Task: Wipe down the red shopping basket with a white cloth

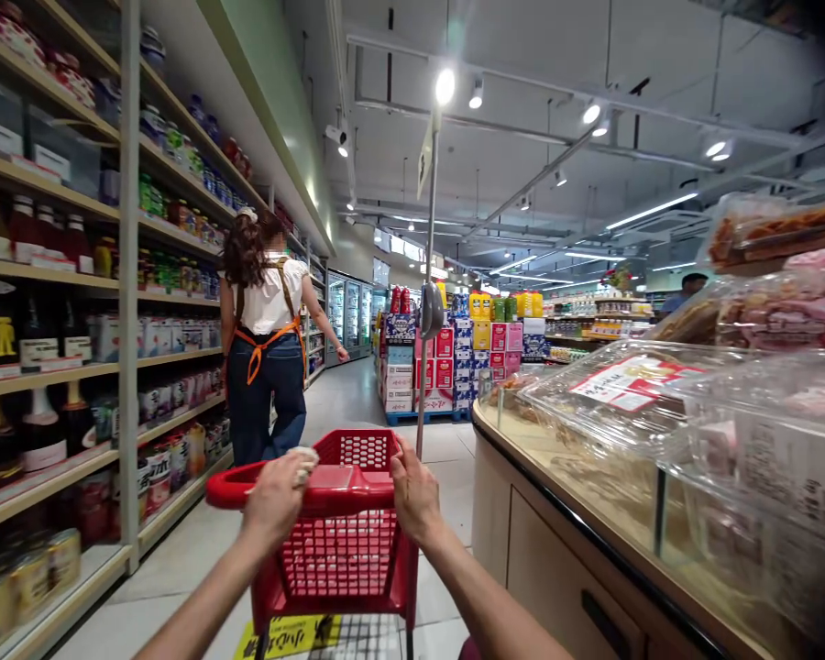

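Observation:
A red plastic shopping cart (pixel 340 557) with a mesh basket stands right in front of me. My left hand (pixel 275 495) is closed over the left part of its red handle (pixel 347 490). A crumpled whitish wad, like cloth or tissue (pixel 305 466), shows at the fingers of that hand. At the handle's right end, my right hand (pixel 414 490) is closed around the frame, its fingertips partly hidden. A thin grey pole (pixel 427 385) rises just beyond the right hand; whether it is fixed to the cart I cannot tell. The visible part of the basket's inside shows no goods.
Shelves of bottles and jars (pixel 48 367) line the left. A person in an orange-tied apron (pixel 265 357) walks ahead on the left. Stacked boxed goods (pixel 446 367) stand farther on. A counter (pixel 556 550) with clear food packs (pixel 619 394) runs along the right. A yellow floor sign (pixel 295 637) lies below.

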The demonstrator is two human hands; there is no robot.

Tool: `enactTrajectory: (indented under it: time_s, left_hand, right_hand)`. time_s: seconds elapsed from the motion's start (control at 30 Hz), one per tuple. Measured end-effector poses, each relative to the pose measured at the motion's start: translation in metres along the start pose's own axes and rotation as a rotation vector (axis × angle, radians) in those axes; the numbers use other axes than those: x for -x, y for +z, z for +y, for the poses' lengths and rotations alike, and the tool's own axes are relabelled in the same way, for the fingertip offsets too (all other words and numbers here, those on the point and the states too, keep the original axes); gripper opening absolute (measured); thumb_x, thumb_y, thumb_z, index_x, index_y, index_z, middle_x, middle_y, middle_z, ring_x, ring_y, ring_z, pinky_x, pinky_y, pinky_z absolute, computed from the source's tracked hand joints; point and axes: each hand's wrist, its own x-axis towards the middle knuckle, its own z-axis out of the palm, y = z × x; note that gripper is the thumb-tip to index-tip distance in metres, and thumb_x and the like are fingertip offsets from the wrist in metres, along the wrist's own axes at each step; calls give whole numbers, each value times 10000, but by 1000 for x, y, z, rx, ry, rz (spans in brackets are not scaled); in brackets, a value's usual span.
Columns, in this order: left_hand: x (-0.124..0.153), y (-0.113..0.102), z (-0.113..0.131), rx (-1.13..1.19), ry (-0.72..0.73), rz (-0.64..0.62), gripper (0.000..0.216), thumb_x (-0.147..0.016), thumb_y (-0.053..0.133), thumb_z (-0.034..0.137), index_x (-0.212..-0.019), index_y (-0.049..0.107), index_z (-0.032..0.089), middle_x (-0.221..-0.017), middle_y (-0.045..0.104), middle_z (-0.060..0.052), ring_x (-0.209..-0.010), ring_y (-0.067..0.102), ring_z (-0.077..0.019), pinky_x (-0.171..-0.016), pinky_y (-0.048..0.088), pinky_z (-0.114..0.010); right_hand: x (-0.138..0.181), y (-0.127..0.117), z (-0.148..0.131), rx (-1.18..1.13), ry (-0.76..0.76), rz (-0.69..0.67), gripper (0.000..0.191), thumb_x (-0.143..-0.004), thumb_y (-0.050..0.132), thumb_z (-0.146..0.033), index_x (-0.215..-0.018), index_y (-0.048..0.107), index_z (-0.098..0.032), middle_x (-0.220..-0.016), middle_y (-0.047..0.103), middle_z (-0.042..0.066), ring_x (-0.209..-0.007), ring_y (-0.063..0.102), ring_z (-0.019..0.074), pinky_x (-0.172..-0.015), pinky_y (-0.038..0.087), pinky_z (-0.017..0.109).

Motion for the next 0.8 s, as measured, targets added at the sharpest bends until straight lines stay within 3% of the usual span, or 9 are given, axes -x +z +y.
enactTrajectory:
  time_s: [0.1, 0.17, 0.23, 0.37, 0.43, 0.53, 0.6, 0.73, 0.8]
  left_hand:
    - [4, 24, 54, 77, 314, -25, 312, -806, 365, 154, -1033, 578, 167, -1090, 609, -70, -1038, 528, -191, -903, 440, -369]
    - [5, 30, 64, 82, 430, -13, 327, -799, 386, 136, -1078, 552, 179, -1147, 578, -69, -1086, 496, -189, -920, 429, -369]
    - [5, 24, 42, 69, 381, 21, 301, -806, 391, 154, -1046, 568, 191, -1114, 595, -62, -1063, 511, -191, -909, 437, -371]
    - [13, -1, -3, -8, 18, 172, 280, -825, 357, 191, -938, 613, 180, -995, 638, -70, -962, 562, -218, -863, 457, -425]
    - [18, 2, 11, 11, 56, 145, 290, -832, 348, 167, -964, 606, 176, -1005, 636, -68, -989, 548, -210, -871, 453, -419]
    - [20, 13, 44, 67, 325, 33, 332, -809, 387, 107, -1098, 542, 160, -1157, 569, -79, -1123, 459, -189, -939, 414, -383]
    - [19, 10, 43, 73, 371, -6, 349, -812, 372, 88, -1111, 533, 171, -1159, 570, -64, -1118, 464, -170, -950, 408, -370]
    - [19, -10, 9, -7, 22, 122, 278, -829, 357, 146, -955, 604, 168, -1002, 637, -73, -987, 552, -206, -874, 457, -436]
    - [19, -9, 17, -7, 11, 129, 290, -832, 342, 144, -941, 610, 161, -979, 643, -82, -971, 561, -217, -880, 451, -460]
  right_hand:
    - [-4, 0, 3, -26, 47, -7, 475, -878, 247, -435, -1289, 361, -226, -853, 638, 28, -697, 592, 163, -644, 452, 297]
    - [-5, -3, 8, -87, 61, 3, 490, -876, 245, -434, -1287, 365, -195, -833, 635, 34, -695, 596, 157, -639, 454, 284]
    - [-2, -5, 12, -123, 59, 10, 502, -872, 250, -437, -1289, 362, -182, -857, 634, 42, -722, 599, 157, -661, 454, 281]
    - [5, -3, 12, -37, 56, -12, 494, -868, 245, -436, -1293, 363, -213, -955, 636, 50, -788, 597, 182, -717, 444, 320]
    - [8, -2, 9, 58, 60, -31, 486, -864, 246, -443, -1275, 391, -230, -957, 642, 52, -781, 592, 204, -718, 437, 352]
    - [9, -5, 10, 57, 59, -49, 503, -864, 228, -449, -1279, 381, -211, -903, 650, 54, -751, 594, 205, -694, 440, 349]
    - [9, -8, 13, -3, 68, -39, 522, -866, 209, -448, -1293, 354, -185, -898, 648, 60, -759, 601, 197, -688, 446, 332]
    - [10, -8, 16, 7, 68, -9, 513, -863, 210, -445, -1285, 369, -199, -981, 639, 64, -816, 598, 197, -734, 441, 339]
    - [10, -5, 15, 65, 86, -4, 505, -865, 207, -444, -1274, 389, -212, -971, 645, 57, -809, 595, 205, -745, 436, 359]
